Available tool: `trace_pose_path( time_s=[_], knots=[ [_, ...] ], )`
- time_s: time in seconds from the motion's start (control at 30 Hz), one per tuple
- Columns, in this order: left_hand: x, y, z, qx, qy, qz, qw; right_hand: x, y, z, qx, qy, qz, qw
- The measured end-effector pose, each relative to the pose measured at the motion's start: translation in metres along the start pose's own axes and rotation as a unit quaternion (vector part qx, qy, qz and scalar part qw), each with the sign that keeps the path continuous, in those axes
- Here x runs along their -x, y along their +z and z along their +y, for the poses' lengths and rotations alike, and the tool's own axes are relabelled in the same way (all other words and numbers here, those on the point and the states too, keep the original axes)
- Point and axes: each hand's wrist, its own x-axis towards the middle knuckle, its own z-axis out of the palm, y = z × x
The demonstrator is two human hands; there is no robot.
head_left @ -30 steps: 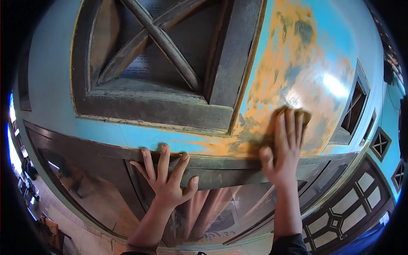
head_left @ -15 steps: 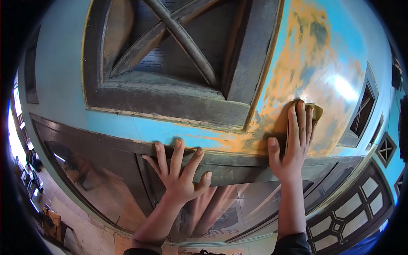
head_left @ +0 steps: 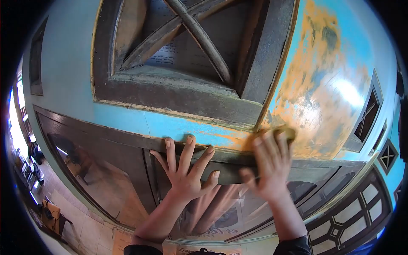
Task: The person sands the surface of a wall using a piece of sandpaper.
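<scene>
My left hand [head_left: 186, 176] rests with spread fingers against the dark wooden rail [head_left: 123, 139], fingertips at its upper edge. It holds nothing. Under the fingers of my right hand [head_left: 272, 168] is a folded brownish piece of sandpaper [head_left: 290, 133], pressed to the wall just below the lower right corner of the wooden vent frame [head_left: 178, 100]. That hand is smeared by motion, and most of the sheet is hidden behind it. Around it the blue paint [head_left: 127, 119] is worn, and a large orange and grey patch [head_left: 314, 106] spreads up the wall to the right.
Crossed wooden bars [head_left: 199, 36] fill the vent opening above. Below the rail are glass panes with a pinkish curtain [head_left: 212, 208] behind them. A panelled dark door [head_left: 348, 216] stands at the right. A brown chair [head_left: 51, 214] is on the tiled floor at lower left.
My right hand has moved left and down along the wall with the sandpaper, towards the frame's corner. The left hand keeps its place on the rail; the view has shifted slightly.
</scene>
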Motion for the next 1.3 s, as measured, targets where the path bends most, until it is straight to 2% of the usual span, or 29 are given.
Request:
trace_pose_path(
  time_s=[0.13, 0.2, 0.37, 0.47, 0.53, 0.67, 0.87, 1.07, 1.3],
  knots=[
    [-0.003, 0.000, 0.003, 0.006, -0.005, 0.011, 1.000, -0.020, 0.012, -0.025, 0.030, -0.051, 0.023, 0.998],
    [-0.001, 0.001, -0.002, 0.038, -0.013, 0.026, 0.999, -0.041, 0.005, -0.036, 0.023, -0.071, -0.008, 0.997],
    [0.003, 0.002, -0.008, 0.089, -0.003, 0.049, 0.995, -0.021, -0.004, -0.018, 0.017, -0.090, -0.046, 0.995],
    [0.004, 0.001, -0.010, 0.091, 0.002, 0.044, 0.995, -0.013, 0.003, -0.015, 0.029, -0.094, -0.030, 0.995],
    [0.004, -0.001, -0.011, 0.086, -0.003, 0.039, 0.995, -0.031, 0.000, -0.026, 0.037, -0.105, -0.039, 0.993],
    [0.001, 0.000, -0.006, 0.072, -0.012, 0.044, 0.996, -0.038, 0.005, -0.035, 0.019, -0.096, -0.035, 0.995],
    [-0.001, -0.002, -0.002, 0.029, -0.014, 0.022, 0.999, -0.003, -0.004, -0.006, 0.032, -0.065, -0.038, 0.997],
    [0.000, 0.003, -0.004, 0.012, 0.009, 0.044, 0.999, -0.050, -0.004, -0.033, -0.031, -0.106, -0.037, 0.993],
    [0.001, -0.002, -0.003, 0.007, -0.008, 0.011, 1.000, -0.004, -0.006, -0.013, 0.020, -0.092, -0.075, 0.993]
  ],
)
